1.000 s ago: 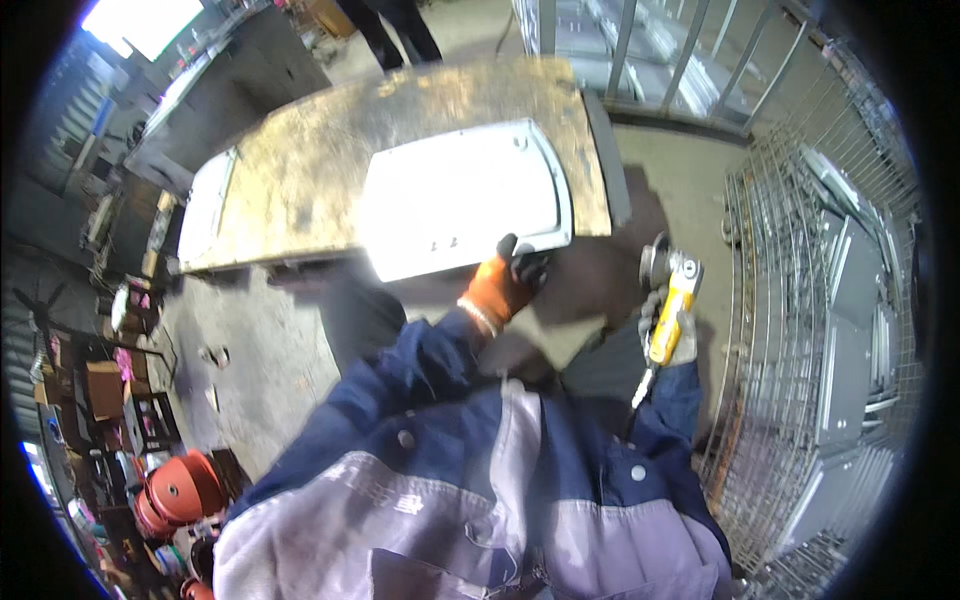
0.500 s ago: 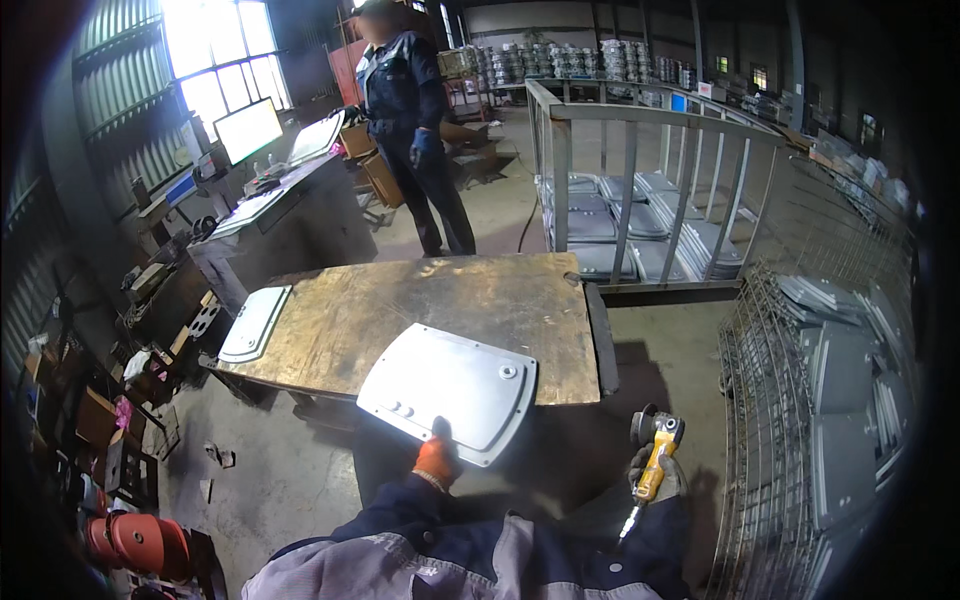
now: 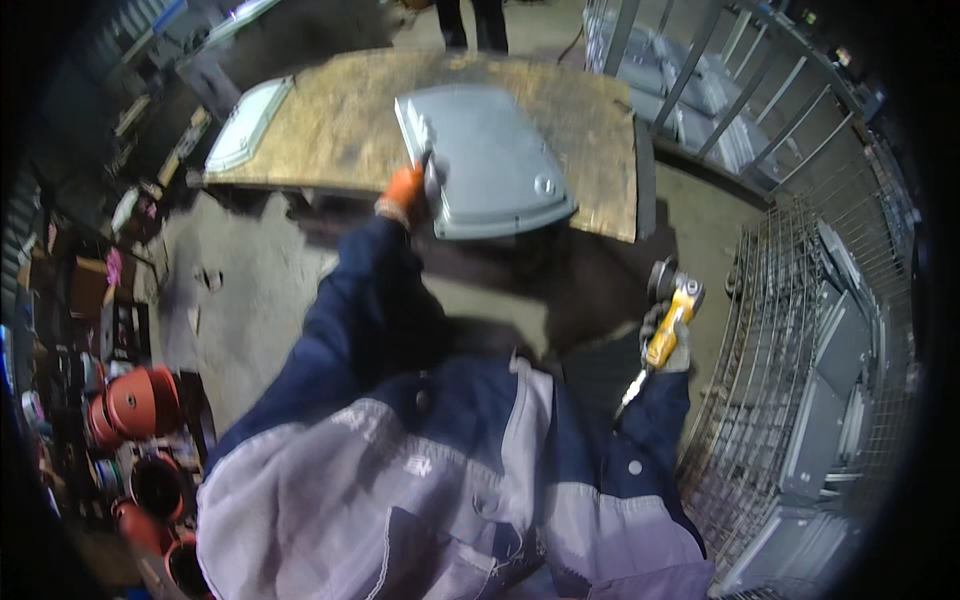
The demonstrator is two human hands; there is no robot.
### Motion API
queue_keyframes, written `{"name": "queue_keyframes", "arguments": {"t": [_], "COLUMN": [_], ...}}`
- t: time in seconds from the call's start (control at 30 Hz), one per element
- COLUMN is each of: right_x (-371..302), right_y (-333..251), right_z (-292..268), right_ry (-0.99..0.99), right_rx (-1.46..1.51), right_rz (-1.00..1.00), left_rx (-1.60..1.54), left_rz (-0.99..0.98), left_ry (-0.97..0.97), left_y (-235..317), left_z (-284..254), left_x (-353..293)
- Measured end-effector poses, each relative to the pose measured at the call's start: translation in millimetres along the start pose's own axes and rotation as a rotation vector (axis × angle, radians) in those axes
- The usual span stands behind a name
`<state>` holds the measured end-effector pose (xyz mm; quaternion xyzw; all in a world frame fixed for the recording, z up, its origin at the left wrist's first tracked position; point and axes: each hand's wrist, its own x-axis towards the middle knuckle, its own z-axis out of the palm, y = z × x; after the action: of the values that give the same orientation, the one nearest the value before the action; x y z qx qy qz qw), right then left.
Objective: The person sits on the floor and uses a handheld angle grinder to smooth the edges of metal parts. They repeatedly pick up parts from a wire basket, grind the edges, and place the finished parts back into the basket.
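My left hand [image 3: 405, 190], in an orange glove with a dark fingertip area, grips the left edge of a grey metal panel [image 3: 500, 150]. The panel has curved ends, a raised rim and a small round boss near its right corner. It is over the near right part of the wooden tabletop [image 3: 340, 120]; whether it rests there or is held just above, I cannot tell. To the right of the table my right hand [image 3: 681, 352], in a grey glove, is closed around a yellow angle grinder [image 3: 667, 335]. The grinder's dark disc points up and away from me.
A second light panel [image 3: 248, 122] lies at the table's left end. On the right stands a wire basket [image 3: 740, 400] of stacked panels; behind it is a metal-railed crate [image 3: 690, 100] with more. Red containers [image 3: 140, 402] are at lower left. A person's legs [image 3: 472, 25] show beyond the table.
My left hand has swung the panel clockwise and farther over the tabletop, its grip now at the left edge. My view has tipped downward. The grinder stays in my right hand.
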<state>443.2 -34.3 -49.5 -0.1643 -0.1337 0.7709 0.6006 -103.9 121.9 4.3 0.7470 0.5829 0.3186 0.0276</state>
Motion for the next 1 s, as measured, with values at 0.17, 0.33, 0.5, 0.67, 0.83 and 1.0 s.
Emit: {"name": "queue_keyframes", "arguments": {"t": [0.17, 0.33, 0.5, 0.67, 0.83, 1.0], "right_x": [-13, -15, -26, -28, 6, 76], "right_y": [5, 11, 30, 67, 97, 137], "right_z": [9, 27, 76, 133, 185, 229], "right_ry": [0.042, 0.049, -0.020, 0.116, 0.034, -0.099], "right_rx": [-0.186, -0.353, -0.361, -0.540, -0.602, -0.997], "right_rz": [-0.025, -0.034, 0.129, 0.220, 0.410, 0.467], "left_rx": [-1.300, -1.375, -2.068, -1.944, -1.618, -2.383], "left_rz": [-0.973, -1.332, -0.890, -1.277, -1.175, -0.539], "left_ry": [0.778, 0.400, 0.089, 0.273, 0.217, -0.265], "left_y": [34, 84, 63, 24, 34, 111], "left_z": [-20, 8, 94, 105, 38, -6], "left_x": [-4, -86, -97, -72, -71, -118]}}
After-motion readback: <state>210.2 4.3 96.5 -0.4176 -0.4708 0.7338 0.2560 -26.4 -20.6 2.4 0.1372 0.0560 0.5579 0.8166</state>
